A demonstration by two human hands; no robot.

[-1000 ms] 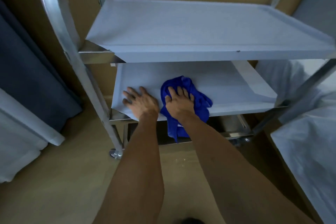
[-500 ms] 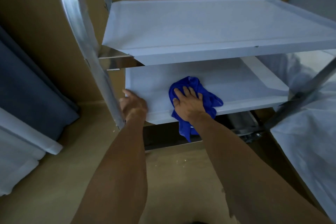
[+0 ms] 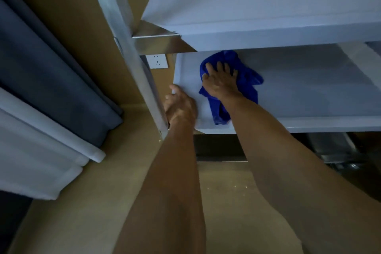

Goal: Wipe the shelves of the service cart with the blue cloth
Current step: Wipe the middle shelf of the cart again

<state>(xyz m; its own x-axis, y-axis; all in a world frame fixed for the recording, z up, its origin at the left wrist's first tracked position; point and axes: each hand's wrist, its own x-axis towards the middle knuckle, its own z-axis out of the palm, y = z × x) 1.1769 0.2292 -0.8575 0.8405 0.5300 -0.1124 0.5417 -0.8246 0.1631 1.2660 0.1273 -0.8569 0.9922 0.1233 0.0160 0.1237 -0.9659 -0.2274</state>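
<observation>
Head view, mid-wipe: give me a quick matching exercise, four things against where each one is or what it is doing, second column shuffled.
Things:
1. crumpled blue cloth
2. left hand
3. right hand
4. white wall socket

Places or states:
A. grips the front left corner of the white middle shelf
B. on the wall behind the shiny metal cart post
C. lies on the middle shelf, under a hand
D. presses flat on the cloth

Pairs: 1-C, 2-A, 3-D, 4-B
</observation>
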